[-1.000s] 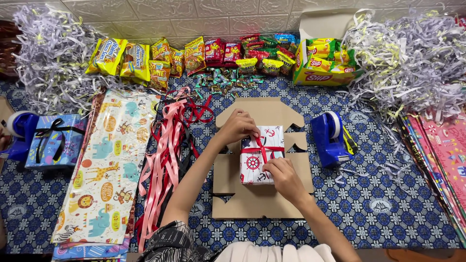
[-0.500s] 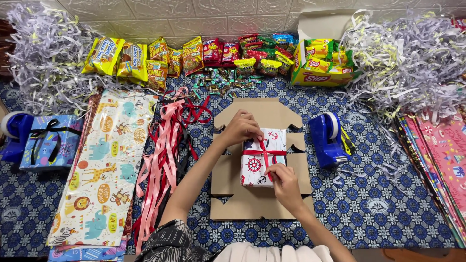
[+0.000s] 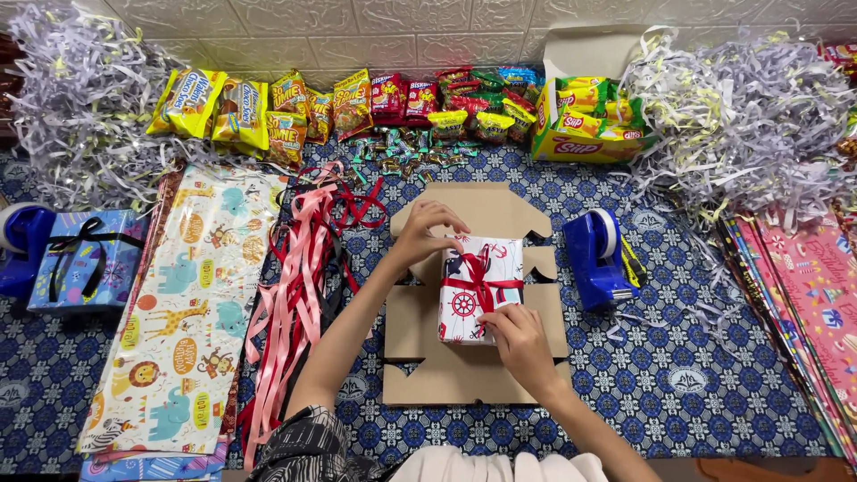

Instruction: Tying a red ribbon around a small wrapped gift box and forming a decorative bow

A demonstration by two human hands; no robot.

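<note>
Gift box [image 3: 473,290] on flat cardboard [image 3: 473,375] is steadied by left hand [image 3: 428,234]; red ribbon [image 3: 482,278] is pinched by right hand [image 3: 518,339] fingers.

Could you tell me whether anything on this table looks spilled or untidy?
Yes. Shredded paper from the right pile strays over the cloth toward the tape dispenser, and the ribbons lie in a loose tangle. The gift box sits squarely.

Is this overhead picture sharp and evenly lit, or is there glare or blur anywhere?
Head view: light is even and soft, shadows faint; the white gift box tied with red ribbon and both hands look sharp; the glossy animal-print wrapping sheet shows mild sheen; the shiny snack packets catch small highlights; straight edges bow slightly near the corners.
</note>
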